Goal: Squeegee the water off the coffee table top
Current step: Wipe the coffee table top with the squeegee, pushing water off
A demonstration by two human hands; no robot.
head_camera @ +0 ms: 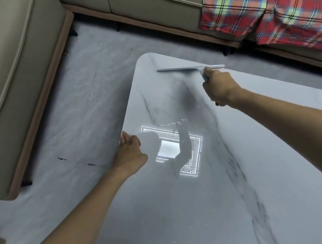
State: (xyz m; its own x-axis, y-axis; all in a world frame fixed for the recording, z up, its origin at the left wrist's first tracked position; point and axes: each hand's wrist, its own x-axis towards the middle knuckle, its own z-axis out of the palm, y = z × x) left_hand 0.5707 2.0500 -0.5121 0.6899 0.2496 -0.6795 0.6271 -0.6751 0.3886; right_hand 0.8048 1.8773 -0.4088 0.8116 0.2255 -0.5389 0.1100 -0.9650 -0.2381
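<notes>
Right hand (219, 89) grips squeegee (182, 69) handle, blade on far end of coffee table top (242, 172); left hand (130, 153) rests on left edge, fingers relaxed, holding nothing.

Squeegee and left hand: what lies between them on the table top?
Head view: no object between squeegee and left hand, only table top with dark veins, droplets and a light reflection.

Grey mottled floor (74, 111) spreads left of the left hand (130, 155). Further left, a beige leather sofa (19, 67) on a brown base. Beyond the right hand (220, 87), a second beige sofa (153, 6), red plaid blanket (263, 9) draped over it.
</notes>
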